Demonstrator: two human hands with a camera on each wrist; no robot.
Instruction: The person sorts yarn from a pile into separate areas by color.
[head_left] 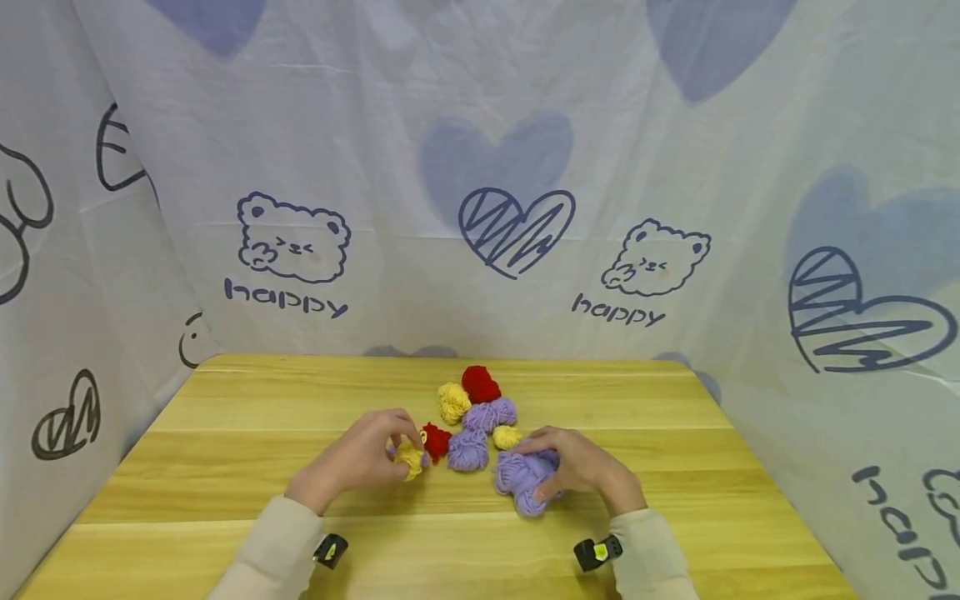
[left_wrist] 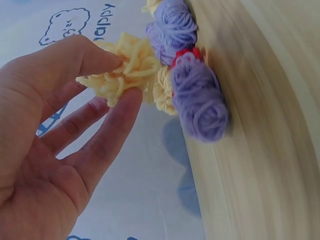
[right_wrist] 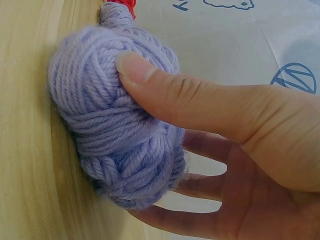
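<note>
The left hand point(head_left: 371, 450) pinches a small yellow yarn bundle point(head_left: 410, 458) between thumb and fingers, just left of a small red yarn bundle point(head_left: 436, 442). The right hand point(head_left: 583, 467) grips a large lavender yarn skein point(head_left: 517, 477) at the near right of the cluster on the wooden desk point(head_left: 675, 508).
</note>
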